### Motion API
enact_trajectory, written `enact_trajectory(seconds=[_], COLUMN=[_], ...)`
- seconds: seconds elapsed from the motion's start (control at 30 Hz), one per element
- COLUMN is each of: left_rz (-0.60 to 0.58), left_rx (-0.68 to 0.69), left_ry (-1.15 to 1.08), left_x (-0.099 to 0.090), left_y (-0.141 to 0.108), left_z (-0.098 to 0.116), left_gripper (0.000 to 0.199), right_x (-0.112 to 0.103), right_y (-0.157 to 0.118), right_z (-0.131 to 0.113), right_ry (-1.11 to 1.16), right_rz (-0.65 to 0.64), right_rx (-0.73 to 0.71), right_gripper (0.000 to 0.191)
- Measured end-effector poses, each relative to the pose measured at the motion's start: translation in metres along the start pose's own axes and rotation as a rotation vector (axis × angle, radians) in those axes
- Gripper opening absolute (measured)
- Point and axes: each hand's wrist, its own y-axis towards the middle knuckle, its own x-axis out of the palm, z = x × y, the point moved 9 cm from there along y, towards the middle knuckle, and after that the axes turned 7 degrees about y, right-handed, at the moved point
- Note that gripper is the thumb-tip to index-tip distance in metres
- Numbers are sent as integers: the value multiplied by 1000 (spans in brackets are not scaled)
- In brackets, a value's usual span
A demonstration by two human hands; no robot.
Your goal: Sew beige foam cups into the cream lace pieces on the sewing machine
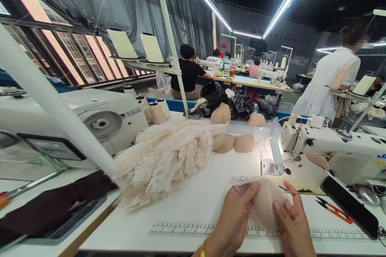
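Note:
A beige bra cup with sheer fabric over it is held up between my two hands, above the front of the white table. My left hand pinches its upper left edge, where a strip of pale lace sticks out. On the other side, my right hand has its thumb on the cup and its fingers curled behind the edge, with the index finger raised. Just beyond the cup is the lit needle area of a white sewing machine. A printed ruler scale runs under my hands.
Cream lace fabric is heaped left of my hands, beside more bra cups. Orange-handled thread snips and a black phone lie at the right. Black plastic bags sit behind. Co-workers are farther off; one in white stands.

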Motion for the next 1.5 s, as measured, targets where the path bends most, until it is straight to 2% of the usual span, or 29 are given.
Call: enact_trajectory(seconds=[0.43,0.7,0.8,0.9,0.97,1.03,1.1,1.13,1.17,1.2,1.27,1.33,1.4,1.5], left_rz=[-49,-153,-120,-132,-242,-472,-812,-977,-1102,-1174,-1203,-1202,-1235,-1196], left_rx=[3,-138,-145,-133,-121,-81,28,132,269,421,671,733,677,630], left_ry=[-22,-3,1,9,101,311,634,826,1022,1208,1486,1635,1713,1787], left_x=[9,21,21,21,25,37,55,61,66,69,74,77,77,75], left_y=[0,-1,2,5,3,-4,-18,-25,-29,-29,-16,4,22,37], left_z=[1,-13,-13,-3,10,27,39,42,44,43,39,28,16,11], left_gripper=[39,41,40,40,44,45,37,29,22,19,21,23,25,28], right_x=[2,-3,-1,-1,-8,-14,-7,3,16,29,47,56,57,48], right_y=[0,0,-2,-4,-4,3,12,15,17,18,28,45,61,69], right_z=[-1,-4,0,7,6,-9,-35,-48,-55,-62,-63,-62,-64,-68], right_ry=[-14,-90,-105,-158,-237,-393,-665,-837,-1008,-1146,-1385,-1492,-1497,-1473], right_rz=[-11,4,-64,-224,-316,-384,-502,-592,-710,-814,-949,-976,-931,-885], right_rx=[-12,-61,-63,-28,-13,-95,-306,-454,-608,-786,-1057,-1174,-1147,-1043], right_gripper=[109,109,116,122,117,102,75,56,38,24,23,28,30,33])
